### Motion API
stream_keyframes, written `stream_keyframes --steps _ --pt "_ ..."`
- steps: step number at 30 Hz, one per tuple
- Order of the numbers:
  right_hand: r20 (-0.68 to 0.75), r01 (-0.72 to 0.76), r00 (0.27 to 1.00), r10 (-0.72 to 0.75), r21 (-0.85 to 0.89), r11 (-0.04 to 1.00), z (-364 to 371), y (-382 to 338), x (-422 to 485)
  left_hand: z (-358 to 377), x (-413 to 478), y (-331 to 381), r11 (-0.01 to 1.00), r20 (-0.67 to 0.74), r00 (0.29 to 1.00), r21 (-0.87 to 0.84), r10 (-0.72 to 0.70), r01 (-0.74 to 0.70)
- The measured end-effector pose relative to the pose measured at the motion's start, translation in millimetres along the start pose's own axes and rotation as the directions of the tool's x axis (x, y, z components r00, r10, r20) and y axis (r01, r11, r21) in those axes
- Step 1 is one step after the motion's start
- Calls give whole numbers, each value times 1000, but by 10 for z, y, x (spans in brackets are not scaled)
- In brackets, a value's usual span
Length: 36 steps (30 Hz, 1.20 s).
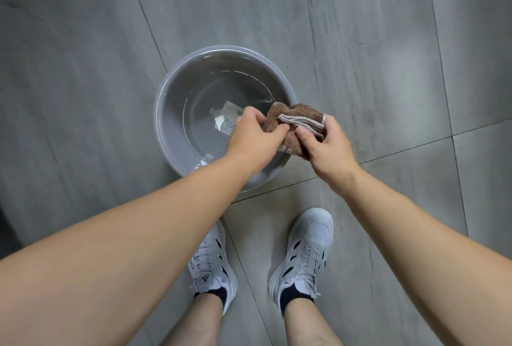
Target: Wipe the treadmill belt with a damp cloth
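Note:
A bunched brown cloth [293, 118] with a pale edge band is held between both my hands, above the right rim of a grey basin [177, 88]. My left hand [255, 138] pinches the cloth's left side with thumb and fingers. My right hand [324, 143] grips its right side, thumb pressed on the front. The basin stands on the floor and holds clear water; a white label [228, 117] shows on its bottom. The treadmill belt is not in view.
Grey floor tiles [360, 41] with dark joints spread all around. My two feet in light grey sneakers [302, 257] stand just behind the basin. A dark edge [5, 223] shows at the far left.

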State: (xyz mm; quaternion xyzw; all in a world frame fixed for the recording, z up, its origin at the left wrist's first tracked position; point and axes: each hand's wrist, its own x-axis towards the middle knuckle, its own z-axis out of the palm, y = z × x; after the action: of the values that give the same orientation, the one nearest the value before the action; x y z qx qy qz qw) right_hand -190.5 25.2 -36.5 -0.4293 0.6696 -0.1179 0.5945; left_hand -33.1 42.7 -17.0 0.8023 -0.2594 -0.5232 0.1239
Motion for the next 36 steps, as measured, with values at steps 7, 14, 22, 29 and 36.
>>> stream_keyframes --steps 7,14,22,29,36 --pt "-314 101 903 -292 -505 857 10 -123 -186 61 -111 89 952 -140 950 166 280 -256" --pt "-195 135 948 -252 -472 871 107 -98 -202 124 -136 -93 976 -33 976 10 217 -217" --pt "-193 7 978 -79 -347 938 167 -108 -184 249 -96 -135 968 7 969 -54 245 -244" --pt "-152 -44 988 -2 -302 952 52 -192 -100 124 -85 -58 945 48 984 -287 174 -154" --pt "-221 -39 974 -43 -353 935 -58 -206 -161 -1 -71 -98 966 -56 969 -85 239 -243"
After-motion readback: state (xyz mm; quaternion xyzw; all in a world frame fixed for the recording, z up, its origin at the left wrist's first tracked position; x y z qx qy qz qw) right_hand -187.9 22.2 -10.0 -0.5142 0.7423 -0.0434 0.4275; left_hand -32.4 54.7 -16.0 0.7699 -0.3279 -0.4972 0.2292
